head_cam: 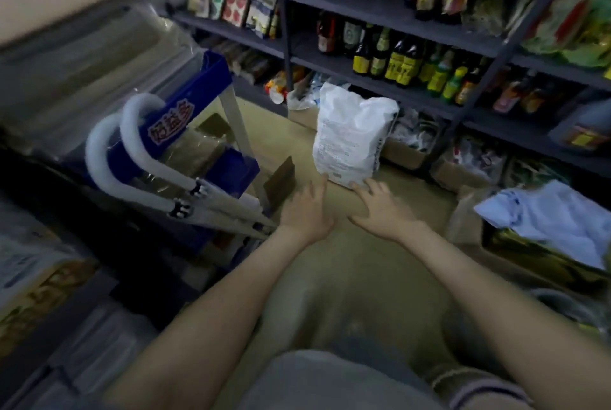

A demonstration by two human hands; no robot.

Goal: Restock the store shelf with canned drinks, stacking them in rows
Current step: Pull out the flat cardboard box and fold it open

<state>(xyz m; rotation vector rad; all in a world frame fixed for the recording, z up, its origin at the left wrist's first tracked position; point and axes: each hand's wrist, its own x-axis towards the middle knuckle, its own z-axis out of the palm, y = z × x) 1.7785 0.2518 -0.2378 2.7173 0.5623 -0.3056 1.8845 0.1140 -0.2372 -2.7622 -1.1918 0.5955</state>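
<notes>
No canned drinks show in this blurred view. A white printed sack (pixel 350 142) stands upright on the tan floor in front of the grey store shelf (pixel 390 13). My left hand (pixel 305 211) reaches toward the sack's lower left corner with straight fingers, fingertips at its edge. My right hand (pixel 380 208) stretches to the sack's lower right corner, fingers spread and holding nothing. The shelf carries rows of dark bottles (pixel 400 62) with yellow labels.
A blue and white display rack (pixel 178 151) lies tilted at the left. Cardboard boxes (pixel 403 151) with goods sit under the shelf, and a box with blue cloth (pixel 549 218) stands at the right. Wrapped cartons (pixel 66 46) pile up on the left.
</notes>
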